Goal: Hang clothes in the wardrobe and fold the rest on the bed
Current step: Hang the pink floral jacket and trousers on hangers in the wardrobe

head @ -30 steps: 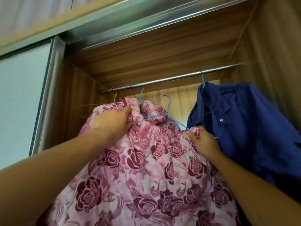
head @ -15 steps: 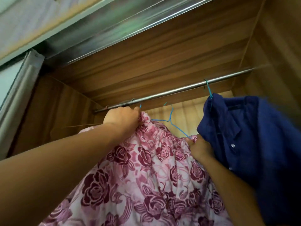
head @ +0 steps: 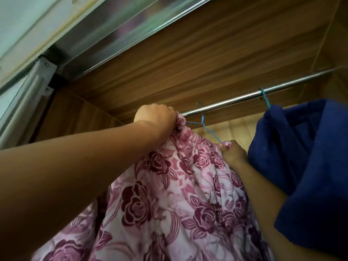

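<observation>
Blue hanger (head: 211, 132) mostly buried under floral garment (head: 169, 185); top blurred.

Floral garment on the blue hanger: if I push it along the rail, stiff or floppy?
Probably floppy: the floral garment bunches where the left hand grips it and drapes in folds below. It may slip sideways: the thin blue hanger shows bare wire above the right hand. Likely light; the wire looks unbent.

You have two garments: one pink rose-print cloth garment (head: 169, 185) and one navy blue shirt (head: 301, 157). There are two thin blue wire hangers, left hanger (head: 211, 131) and right hanger (head: 265, 99), one silver metal rail (head: 235, 101), and two hands, left hand (head: 154, 115) and right hand (head: 233, 153).
</observation>
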`<state>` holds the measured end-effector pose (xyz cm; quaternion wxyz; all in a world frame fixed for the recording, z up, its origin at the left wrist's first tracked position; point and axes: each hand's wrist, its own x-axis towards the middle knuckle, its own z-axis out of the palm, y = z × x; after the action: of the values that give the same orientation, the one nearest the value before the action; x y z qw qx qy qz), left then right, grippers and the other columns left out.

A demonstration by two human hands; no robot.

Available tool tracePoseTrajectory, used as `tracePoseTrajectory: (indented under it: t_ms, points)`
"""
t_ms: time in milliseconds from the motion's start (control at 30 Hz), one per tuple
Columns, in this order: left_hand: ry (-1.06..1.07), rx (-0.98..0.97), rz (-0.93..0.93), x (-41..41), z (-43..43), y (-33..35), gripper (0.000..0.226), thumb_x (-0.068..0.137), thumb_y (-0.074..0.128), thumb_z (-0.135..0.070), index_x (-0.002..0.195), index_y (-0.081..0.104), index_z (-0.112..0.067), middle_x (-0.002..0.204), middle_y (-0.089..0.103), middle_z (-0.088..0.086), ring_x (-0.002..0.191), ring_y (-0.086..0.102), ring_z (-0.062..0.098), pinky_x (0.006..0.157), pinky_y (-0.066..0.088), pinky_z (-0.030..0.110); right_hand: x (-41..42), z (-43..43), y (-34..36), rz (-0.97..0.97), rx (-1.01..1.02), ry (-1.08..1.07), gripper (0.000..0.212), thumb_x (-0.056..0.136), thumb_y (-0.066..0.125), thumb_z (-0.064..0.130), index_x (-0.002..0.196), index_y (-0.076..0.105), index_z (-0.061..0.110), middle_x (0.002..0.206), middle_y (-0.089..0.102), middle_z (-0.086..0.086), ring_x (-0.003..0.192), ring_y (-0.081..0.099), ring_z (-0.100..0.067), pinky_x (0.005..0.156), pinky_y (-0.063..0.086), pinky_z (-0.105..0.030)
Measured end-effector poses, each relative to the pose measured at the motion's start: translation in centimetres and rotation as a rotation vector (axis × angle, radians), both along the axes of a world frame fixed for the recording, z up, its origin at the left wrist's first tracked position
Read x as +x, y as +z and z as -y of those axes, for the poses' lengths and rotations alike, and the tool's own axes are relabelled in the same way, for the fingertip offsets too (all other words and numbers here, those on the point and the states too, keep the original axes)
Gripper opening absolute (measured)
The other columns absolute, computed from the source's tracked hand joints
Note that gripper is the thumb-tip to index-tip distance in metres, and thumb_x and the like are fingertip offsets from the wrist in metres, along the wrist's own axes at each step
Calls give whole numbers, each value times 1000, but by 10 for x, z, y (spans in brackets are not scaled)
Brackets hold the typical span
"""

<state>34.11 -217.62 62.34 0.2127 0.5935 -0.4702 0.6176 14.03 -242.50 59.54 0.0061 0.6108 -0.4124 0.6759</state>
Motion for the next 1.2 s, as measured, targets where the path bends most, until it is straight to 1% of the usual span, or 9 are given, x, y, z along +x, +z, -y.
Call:
tracePoseTrajectory:
  t_ms: [300, 467, 633, 800, 867, 967, 1033, 1133, 1200]
  points:
    - [-53, 38, -71, 15, -25, -46, 28, 102, 42, -24, 125, 53, -12, 123, 66, 7, 111, 65, 33, 71, 36, 35, 29, -5, -27, -45, -28, 62, 37, 101, 55, 42, 118, 57, 9, 108, 70, -17, 101, 63, -39, 79, 48, -38]
    - [-292, 52, -142, 22, -29, -68, 44, 97, 48, -53, 123, 49, -17, 121, 62, 11, 108, 62, 40, 72, 39, 38, 31, -12, -35, -72, -7, 81, 47, 104, 44, 42, 139, 46, 11, 131, 58, -23, 116, 56, -42, 96, 47, -44]
    - [-696, 151, -356, 39, -28, -100, 67, 93, 57, -50, 150, 35, -22, 137, 46, 16, 124, 52, 39, 104, 45, 43, 42, -42, -78, -223, 111, -34, 59, 107, 33, 47, 159, 24, 21, 155, 39, -20, 139, 40, -41, 113, 34, -48]
    - [-917, 220, -420, 60, -28, -149, 86, 94, 62, -42, 160, 7, -31, 146, 34, 18, 126, 49, 36, 108, 37, 39, 58, -106, -132, -167, 106, 34, 47, 109, 35, 39, 147, 46, 15, 127, 62, -22, 118, 58, -39, 94, 45, -40]
    - [-996, 258, -438, 67, -28, -166, 89, 94, 64, -35, 161, 5, -31, 144, 37, 18, 119, 51, 29, 105, 37, 34, 67, -136, -153, -153, 110, 65, 49, 107, 37, 44, 140, 52, 11, 123, 63, -18, 115, 59, -35, 95, 46, -40]
    - [-1109, 317, -456, 71, -30, -195, 90, 96, 63, -30, 160, 0, -32, 149, 35, 19, 127, 49, 33, 104, 36, 31, 77, -183, -186, -144, 82, 16, 58, 98, 43, 62, 132, 55, 17, 131, 57, -11, 117, 57, -28, 100, 46, -41]
    - [-1197, 365, -452, 75, -32, -218, 91, 98, 60, -28, 160, -6, -33, 152, 35, 19, 128, 48, 32, 98, 34, 26, 88, -221, -218, -111, 54, 7, 48, 96, 48, 63, 119, 58, 22, 121, 58, -6, 105, 60, -18, 88, 47, -31]
    - [-1324, 466, -482, 84, -32, -257, 89, 96, 60, -22, 160, -1, -33, 155, 33, 16, 131, 48, 29, 105, 36, 30, 104, -280, -289, -138, -11, 11, 40, 97, 48, 60, 105, 57, 22, 105, 62, 0, 88, 58, -3, 72, 41, -12]
    - [-1386, 544, -495, 89, -32, -288, 80, 97, 57, -19, 160, 9, -29, 150, 43, 13, 117, 56, 20, 101, 44, 32, 113, -306, -346, -224, 44, 23, 54, 92, 42, 73, 116, 54, 26, 108, 61, 4, 94, 58, -3, 80, 46, -17]
